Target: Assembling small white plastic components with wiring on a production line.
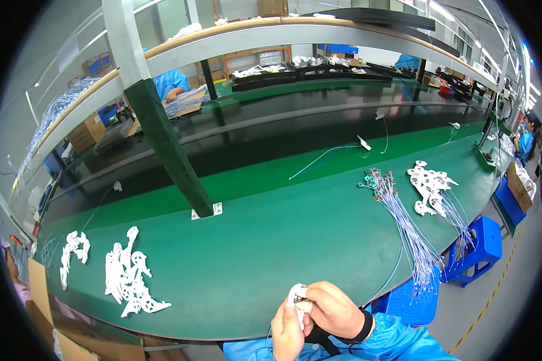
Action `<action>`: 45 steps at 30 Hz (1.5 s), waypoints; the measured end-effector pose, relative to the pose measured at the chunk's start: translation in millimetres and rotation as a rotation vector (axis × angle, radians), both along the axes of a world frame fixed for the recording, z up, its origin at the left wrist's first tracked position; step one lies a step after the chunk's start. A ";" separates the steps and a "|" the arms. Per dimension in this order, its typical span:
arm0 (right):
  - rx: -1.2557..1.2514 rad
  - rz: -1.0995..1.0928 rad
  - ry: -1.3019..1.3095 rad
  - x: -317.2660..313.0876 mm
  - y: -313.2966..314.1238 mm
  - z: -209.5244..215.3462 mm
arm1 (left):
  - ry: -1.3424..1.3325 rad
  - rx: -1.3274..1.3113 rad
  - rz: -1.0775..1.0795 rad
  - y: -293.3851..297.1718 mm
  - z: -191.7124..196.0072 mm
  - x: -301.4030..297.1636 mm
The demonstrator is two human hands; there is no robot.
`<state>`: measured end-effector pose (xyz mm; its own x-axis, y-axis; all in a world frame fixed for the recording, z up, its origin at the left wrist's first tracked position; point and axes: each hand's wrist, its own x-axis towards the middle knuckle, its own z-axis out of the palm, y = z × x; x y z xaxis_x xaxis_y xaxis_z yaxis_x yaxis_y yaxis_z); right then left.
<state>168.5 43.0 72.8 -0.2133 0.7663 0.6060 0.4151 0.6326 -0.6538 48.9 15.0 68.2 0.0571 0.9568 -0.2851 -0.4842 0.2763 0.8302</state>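
Observation:
Close to the table's near edge, my left hand (288, 332) is closed on a white plastic part (294, 293) with a rounded top. My right hand (336, 309), a black band round its wrist, pinches against that part. Between the fingers shows a small metal and cream-coloured piece (304, 305), set against the white plastic; the fingers hide how it sits. Right of my hands lies a bundle of thin blue-white wires (408, 231) with small round metal and green ends. Beside it is a heap of white plastic parts with wires (429, 185).
More white plastic parts (129, 277) lie at the left on the green table (253, 240). A green-wrapped post (168, 150) rises from the table. Beyond runs a dark belt (271, 129) with a few wired parts. Blue stools (479, 246) stand at right. Other people work farther off.

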 end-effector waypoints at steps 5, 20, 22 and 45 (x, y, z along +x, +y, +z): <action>0.071 -0.051 -0.102 -2.7 0.3 7.6 | 0.009 0.022 -0.022 -0.5 0.3 -2.6; 0.026 -0.010 -0.180 -3.2 -0.3 10.3 | 0.180 0.105 0.025 -4.6 -0.1 -3.6; 0.031 -0.031 -0.164 -7.2 -2.6 8.7 | 0.139 0.091 0.039 -5.4 -1.2 -2.6; -0.054 0.072 -0.195 2.7 1.6 38.5 | -0.305 -0.226 -0.142 5.3 8.7 -30.7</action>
<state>171.2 44.7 111.3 -0.3778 0.7750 0.5065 0.4921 0.6315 -0.5992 18.2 20.3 77.0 0.2988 0.8485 -0.4367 -0.6429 0.5171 0.5650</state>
